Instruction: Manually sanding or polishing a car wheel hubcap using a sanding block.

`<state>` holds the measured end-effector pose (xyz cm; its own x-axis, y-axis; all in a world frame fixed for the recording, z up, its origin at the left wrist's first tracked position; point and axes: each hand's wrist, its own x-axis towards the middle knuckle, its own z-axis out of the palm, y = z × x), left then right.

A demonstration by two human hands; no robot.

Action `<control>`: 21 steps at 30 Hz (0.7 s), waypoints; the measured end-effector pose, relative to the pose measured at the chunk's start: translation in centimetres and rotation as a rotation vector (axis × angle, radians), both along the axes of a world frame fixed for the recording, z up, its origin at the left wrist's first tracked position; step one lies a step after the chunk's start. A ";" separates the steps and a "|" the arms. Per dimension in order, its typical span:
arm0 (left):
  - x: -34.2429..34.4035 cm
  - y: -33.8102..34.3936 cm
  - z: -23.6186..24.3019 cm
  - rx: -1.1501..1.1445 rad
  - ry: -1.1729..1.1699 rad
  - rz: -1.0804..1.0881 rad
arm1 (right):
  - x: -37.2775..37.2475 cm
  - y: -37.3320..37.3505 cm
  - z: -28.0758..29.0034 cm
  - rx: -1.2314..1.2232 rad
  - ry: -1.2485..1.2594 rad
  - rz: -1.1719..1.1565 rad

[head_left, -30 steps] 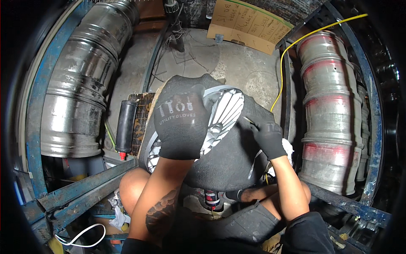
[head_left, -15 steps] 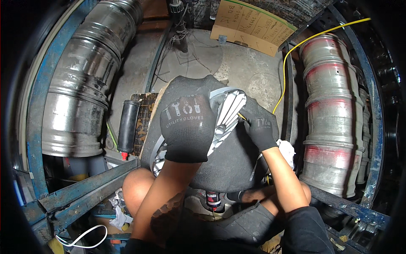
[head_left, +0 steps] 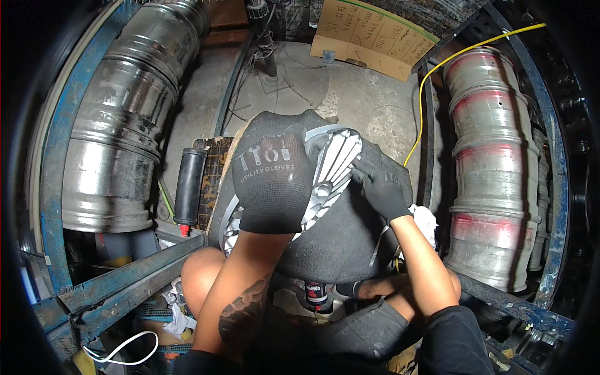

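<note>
A silver multi-spoke wheel (head_left: 340,153) stands tilted on a dark grey cloth-covered support (head_left: 331,253) in front of me. My left hand (head_left: 272,178), in a black glove, is closed over its upper left edge; the fingertips are hidden behind the back of the glove. My right hand (head_left: 378,181), gloved likewise, is at the right edge of the spokes. Its fingers are bent and drawn together by a spoke end, and what lies between them, if anything, is too small to make out.
Stacks of metal wheel rims stand left (head_left: 112,144) and right (head_left: 490,162), behind blue metal frames (head_left: 56,206). A black cylindrical tool (head_left: 190,187) lies left of the support. A yellow hose (head_left: 422,94) runs down at the right. A dark can (head_left: 315,294) stands below; cardboard (head_left: 375,40) lies at the far side.
My right hand has shifted slightly down and left along the spokes, and a thin yellow bit at its fingertips no longer shows. My left hand and the wheel have moved slightly left.
</note>
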<state>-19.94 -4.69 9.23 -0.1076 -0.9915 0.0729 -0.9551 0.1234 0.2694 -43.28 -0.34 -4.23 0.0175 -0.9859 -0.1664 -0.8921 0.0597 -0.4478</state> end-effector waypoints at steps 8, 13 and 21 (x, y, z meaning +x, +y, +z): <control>0.1 1.3 0.3 -0.001 0.005 0.006 | 0.7 -0.5 1.9 0.162 0.133 -0.009; 1.4 0.5 0.4 -0.004 -0.005 0.039 | 0.4 3.5 2.3 0.487 -0.021 0.083; 1.4 1.5 0.4 0.003 0.021 0.045 | -0.4 2.4 5.8 0.162 -0.820 -0.225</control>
<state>-18.58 -3.16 9.64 -0.0615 -0.9955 0.0721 -0.9536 0.0799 0.2901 -43.66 2.03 1.55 0.0012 -0.9457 -0.3250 -0.2504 0.3144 -0.9157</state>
